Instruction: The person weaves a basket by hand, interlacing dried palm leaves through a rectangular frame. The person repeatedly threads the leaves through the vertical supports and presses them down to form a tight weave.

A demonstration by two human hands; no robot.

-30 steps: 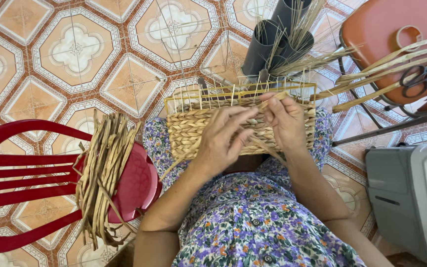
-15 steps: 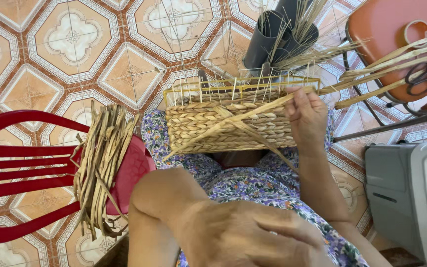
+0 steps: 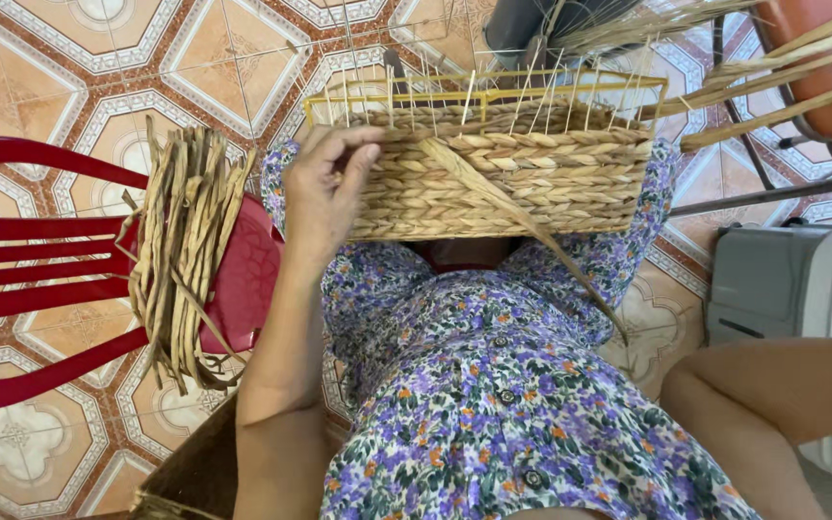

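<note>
A left hand [image 3: 325, 193] grips the near left corner of a half-woven basket [image 3: 507, 178], fingers curled over its braided rim; the right hand is out of view, only a bare forearm [image 3: 772, 404] crossing the lower right; the basket rests on the person's lap over a purple floral dress [image 3: 493, 385], thin upright stakes rising from a yellow wire frame [image 3: 483, 91] along its top, one loose flat strand [image 3: 532, 226] trailing diagonally down its front; a bundle of dried fibre strands [image 3: 180, 255] lies draped across a red plastic chair [image 3: 31, 289] at left; patterned floor tiles [image 3: 79, 77] lie beneath; a grey box [image 3: 792, 279] sits at right.
</note>
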